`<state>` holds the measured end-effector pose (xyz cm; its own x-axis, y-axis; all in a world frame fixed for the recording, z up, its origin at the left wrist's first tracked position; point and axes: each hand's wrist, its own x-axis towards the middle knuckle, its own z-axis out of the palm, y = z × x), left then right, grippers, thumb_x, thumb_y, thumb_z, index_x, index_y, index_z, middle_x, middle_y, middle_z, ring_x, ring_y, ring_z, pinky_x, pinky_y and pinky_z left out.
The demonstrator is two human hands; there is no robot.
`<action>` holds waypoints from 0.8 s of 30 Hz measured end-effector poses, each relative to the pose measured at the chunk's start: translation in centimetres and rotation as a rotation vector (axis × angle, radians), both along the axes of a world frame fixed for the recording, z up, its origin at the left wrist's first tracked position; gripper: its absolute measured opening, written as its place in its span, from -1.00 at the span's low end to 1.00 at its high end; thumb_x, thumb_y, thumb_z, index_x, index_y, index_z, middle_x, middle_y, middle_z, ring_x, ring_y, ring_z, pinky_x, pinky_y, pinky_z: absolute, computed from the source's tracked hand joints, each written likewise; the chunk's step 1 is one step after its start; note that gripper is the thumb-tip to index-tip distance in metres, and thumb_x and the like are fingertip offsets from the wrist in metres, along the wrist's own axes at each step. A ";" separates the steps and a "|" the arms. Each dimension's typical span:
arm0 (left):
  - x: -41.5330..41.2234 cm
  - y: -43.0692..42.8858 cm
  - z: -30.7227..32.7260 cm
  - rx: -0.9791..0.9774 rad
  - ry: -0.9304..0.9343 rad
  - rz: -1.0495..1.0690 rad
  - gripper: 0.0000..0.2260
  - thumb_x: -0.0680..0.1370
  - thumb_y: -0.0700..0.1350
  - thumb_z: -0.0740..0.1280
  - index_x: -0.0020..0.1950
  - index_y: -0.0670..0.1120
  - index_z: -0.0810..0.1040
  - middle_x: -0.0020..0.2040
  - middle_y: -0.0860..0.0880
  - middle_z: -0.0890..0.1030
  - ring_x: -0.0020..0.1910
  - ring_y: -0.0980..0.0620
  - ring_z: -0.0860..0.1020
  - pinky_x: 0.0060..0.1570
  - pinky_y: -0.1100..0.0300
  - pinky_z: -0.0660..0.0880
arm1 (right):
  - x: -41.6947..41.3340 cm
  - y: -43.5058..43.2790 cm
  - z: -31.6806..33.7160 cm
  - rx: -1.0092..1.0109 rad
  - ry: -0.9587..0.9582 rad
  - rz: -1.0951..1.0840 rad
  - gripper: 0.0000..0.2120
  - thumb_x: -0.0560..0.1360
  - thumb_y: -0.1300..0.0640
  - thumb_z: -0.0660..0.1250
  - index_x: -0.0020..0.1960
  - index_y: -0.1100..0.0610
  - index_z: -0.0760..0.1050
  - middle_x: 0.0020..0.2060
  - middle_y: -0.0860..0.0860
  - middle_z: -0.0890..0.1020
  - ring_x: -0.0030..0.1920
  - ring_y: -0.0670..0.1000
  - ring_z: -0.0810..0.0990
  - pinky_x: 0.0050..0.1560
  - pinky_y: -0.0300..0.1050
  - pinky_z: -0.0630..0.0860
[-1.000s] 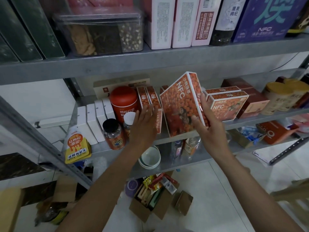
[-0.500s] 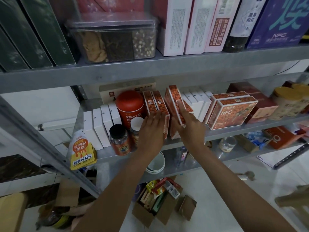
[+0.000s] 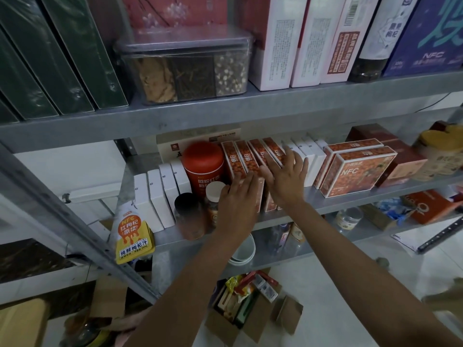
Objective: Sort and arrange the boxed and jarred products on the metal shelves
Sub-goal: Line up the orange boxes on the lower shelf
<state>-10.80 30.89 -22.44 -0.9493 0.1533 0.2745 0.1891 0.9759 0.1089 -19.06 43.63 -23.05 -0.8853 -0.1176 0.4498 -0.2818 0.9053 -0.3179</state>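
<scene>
Four upright orange cartons (image 3: 241, 159) stand side by side as one row at the middle of the metal shelf (image 3: 363, 202), spines forward. Both hands are on them. The left hand (image 3: 238, 196) lies flat against the front of the row's nine o'clock end, fingers straight. The right hand (image 3: 283, 179) is spread wide, fingers straight, over the upper front edges at the three o'clock end. Neither hand curls round anything; both press.

These are thin printed-card cartons, probably light and fairly stiff but easy to dent at the corners. They stand on narrow bases, so they tip readily. Flat-palm pressure low on the fronts should slide them as a block; to lift one, pinch the two broad faces.

At nine o'clock of the row stands a red canister (image 3: 203, 166) with white Chinese lettering, partly hidden. In front of it are a white-lidded jar (image 3: 214, 196) and a black-lidded jar (image 3: 188, 214); being jars, they are likely harder and more breakable than the card. At three o'clock, two matching cartons (image 3: 358, 172) face forward and read "NFC". A yellow pouch (image 3: 132, 234) at eight o'clock reads "NFC 红枸杞原浆" and "纯鲜枸杞汁". A purple box (image 3: 431, 33) at one o'clock, on the shelf above, also shows "NFC".
</scene>
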 end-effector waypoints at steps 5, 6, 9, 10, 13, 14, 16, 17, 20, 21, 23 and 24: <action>-0.2 -0.2 -0.4 -0.022 -0.032 -0.023 -0.42 0.61 -0.14 0.20 0.59 -0.16 0.06 0.58 -0.14 0.12 0.56 -0.17 0.08 0.43 -0.12 0.24 | 1.8 2.1 -2.2 -0.137 0.142 -0.151 -0.39 0.61 -0.21 -0.10 0.41 0.09 0.46 0.40 0.27 0.38 0.42 0.31 0.32 0.43 0.36 0.11; -0.2 -0.1 -0.5 -0.028 -0.036 -0.020 -0.41 0.61 -0.14 0.20 0.59 -0.16 0.05 0.59 -0.14 0.10 0.56 -0.17 0.06 0.43 -0.12 0.24 | 2.4 2.4 -2.8 -0.141 0.134 -0.155 -0.44 0.61 -0.18 -0.04 0.41 0.09 0.45 0.39 0.27 0.39 0.41 0.31 0.32 0.43 0.35 0.13; -0.3 -0.1 -1.0 -0.045 -0.043 -0.006 -0.39 0.62 -0.12 0.20 0.59 -0.15 -0.01 0.60 -0.13 0.05 0.57 -0.17 0.01 0.45 -0.12 0.22 | 3.4 3.0 -4.2 -0.250 0.102 -0.111 -0.54 0.60 -0.08 0.19 0.44 0.06 0.38 0.37 0.22 0.41 0.38 0.23 0.34 0.38 0.24 0.24; -0.3 -0.1 -1.1 -0.046 -0.043 -0.006 -0.38 0.62 -0.12 0.21 0.60 -0.15 -0.02 0.60 -0.13 0.03 0.57 -0.17 0.00 0.45 -0.12 0.21 | 3.8 3.1 -4.6 -0.342 0.085 -0.069 -0.55 0.60 -0.03 0.25 0.45 0.06 0.35 0.35 0.15 0.44 0.36 0.16 0.38 0.35 0.16 0.31; -0.2 -0.1 -1.2 -0.044 -0.041 -0.014 -0.37 0.62 -0.13 0.21 0.60 -0.15 -0.05 0.60 -0.13 0.01 0.58 -0.17 -0.02 0.45 -0.11 0.21 | 5.7 3.3 -6.1 -0.631 0.047 -0.034 -0.56 0.60 0.08 0.30 0.43 0.02 0.28 0.27 -0.08 0.47 0.22 0.00 0.53 0.18 -0.07 0.47; -0.2 -0.1 -1.2 -0.046 -0.040 -0.013 -0.37 0.62 -0.14 0.20 0.60 -0.15 -0.07 0.60 -0.13 0.00 0.58 -0.17 -0.04 0.45 -0.11 0.21 | 6.2 3.5 -6.5 -0.675 0.053 -0.057 -0.58 0.59 0.10 0.30 0.41 0.04 0.29 0.26 -0.03 0.50 0.17 0.03 0.57 0.14 -0.04 0.52; -0.1 -0.1 -1.3 -0.049 -0.039 -0.008 -0.37 0.63 -0.15 0.18 0.60 -0.15 -0.10 0.61 -0.12 -0.03 0.58 -0.16 -0.06 0.46 -0.09 0.20 | 7.2 3.9 -7.1 -0.775 0.051 -0.075 -0.60 0.59 0.17 0.30 0.39 0.08 0.30 0.24 0.05 0.52 0.16 0.10 0.59 0.12 0.18 0.58; 0.0 -0.1 -1.2 -0.053 -0.042 -0.003 -0.37 0.63 -0.15 0.17 0.60 -0.14 -0.12 0.61 -0.11 -0.05 0.58 -0.14 -0.08 0.46 -0.08 0.19 | 7.7 4.3 -7.3 -0.814 0.058 -0.072 -0.61 0.59 0.19 0.29 0.39 0.07 0.30 0.25 0.04 0.51 0.20 0.13 0.58 0.12 0.24 0.57; 0.1 -0.2 -1.3 -0.056 -0.057 0.011 -0.36 0.63 -0.15 0.16 0.60 -0.11 -0.17 0.61 -0.07 -0.11 0.58 -0.10 -0.14 0.49 -0.06 0.14 | 9.8 5.7 -7.3 -0.886 0.104 -0.082 -0.60 0.61 0.20 0.27 0.41 -0.02 0.31 0.29 -0.03 0.47 0.29 0.09 0.51 0.19 0.22 0.54; 0.2 -0.2 -1.2 -0.053 -0.063 0.014 -0.34 0.63 -0.15 0.17 0.60 -0.10 -0.18 0.61 -0.06 -0.13 0.58 -0.08 -0.16 0.51 -0.07 0.10 | 10.5 6.3 -7.1 -0.909 0.119 -0.083 -0.60 0.62 0.18 0.26 0.42 0.00 0.32 0.31 -0.01 0.48 0.31 0.06 0.49 0.22 0.16 0.52; 0.0 -0.4 -0.9 -0.039 -0.075 0.008 -0.32 0.62 -0.13 0.21 0.60 -0.08 -0.17 0.61 -0.04 -0.13 0.58 -0.06 -0.17 0.51 -0.09 0.01 | 11.6 7.8 -6.1 -0.947 0.142 -0.080 -0.62 0.63 0.16 0.24 0.43 0.01 0.32 0.32 0.02 0.48 0.32 0.03 0.47 0.24 -0.04 0.50; -0.1 -0.4 -0.7 -0.040 -0.086 0.001 -0.31 0.62 -0.13 0.22 0.60 -0.08 -0.15 0.61 -0.03 -0.12 0.58 -0.05 -0.16 0.51 -0.09 -0.02 | 12.1 8.6 -5.3 -0.979 0.150 -0.071 -0.62 0.63 0.17 0.23 0.42 -0.01 0.32 0.31 -0.01 0.49 0.31 -0.01 0.48 0.21 -0.16 0.50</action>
